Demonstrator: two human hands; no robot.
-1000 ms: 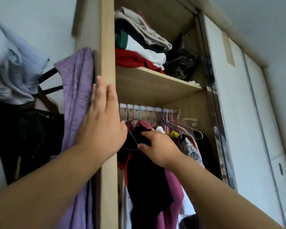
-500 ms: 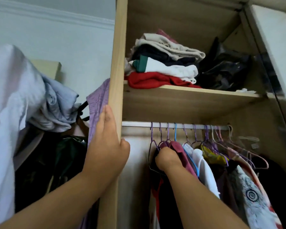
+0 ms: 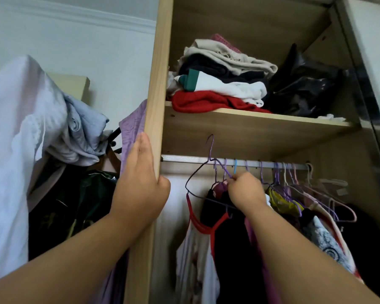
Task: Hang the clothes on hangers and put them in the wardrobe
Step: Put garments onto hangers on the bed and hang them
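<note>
My right hand [image 3: 245,190] pinches a purple wire hanger [image 3: 203,170] just under the metal rail [image 3: 184,159] inside the open wardrobe. The hanger is tilted, its hook raised above the rail near the shelf's underside, and a white top with red straps [image 3: 195,255] hangs from it. My left hand [image 3: 140,183] grips the wardrobe's wooden side panel [image 3: 156,84], fingers flat on the outer face, thumb on the inner edge. Several more hangers with clothes [image 3: 294,194] crowd the rail to the right.
Folded clothes [image 3: 217,84] and a black bag [image 3: 305,91] sit on the shelf [image 3: 250,126] above the rail. Outside, left of the panel, a purple garment [image 3: 132,126] hangs, with white and grey clothes [image 3: 31,128] heaped over dark items. A sliding door [image 3: 373,51] stands at right.
My right hand has lifted the purple hanger with the red-strapped top, so its hook now rises above the rail. The view has tilted further up and left. My left hand stays on the panel.
</note>
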